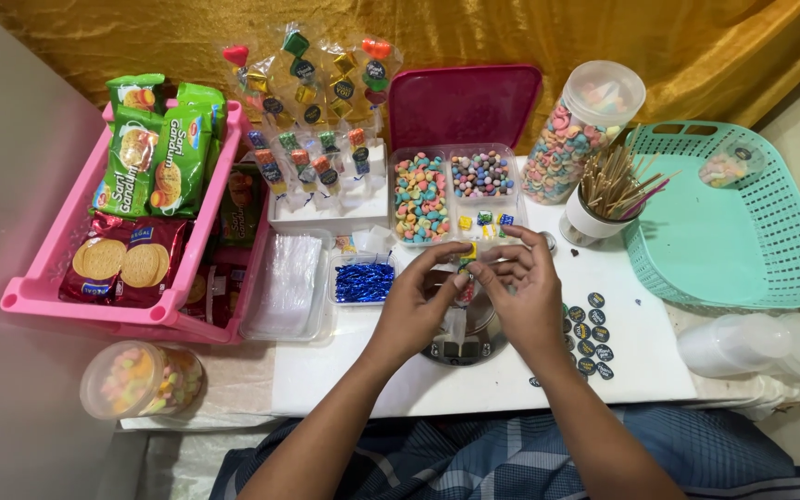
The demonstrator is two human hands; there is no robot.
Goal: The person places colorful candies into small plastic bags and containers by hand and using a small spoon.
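Note:
My left hand (421, 301) and my right hand (522, 289) meet over the white table, fingertips together. Between them they pinch a small yellow wrapped candy (468, 251) on a thin stick. Under the hands lies a round silver kitchen scale (463, 341), mostly hidden. Just beyond the fingers stands a clear divided box (456, 193) with pastel candies, round chocolate beads and small wrapped cubes.
A pink basket (68, 278) of biscuit packs sits left, with a candy tub (141, 379) below it. A white block (326, 206) holds finished candy sticks. Blue twist ties (364, 281), clear bags (289, 282), round stickers (590, 333), a skewer cup (594, 218), a candy jar (581, 130) and a teal basket (729, 222) surround the hands.

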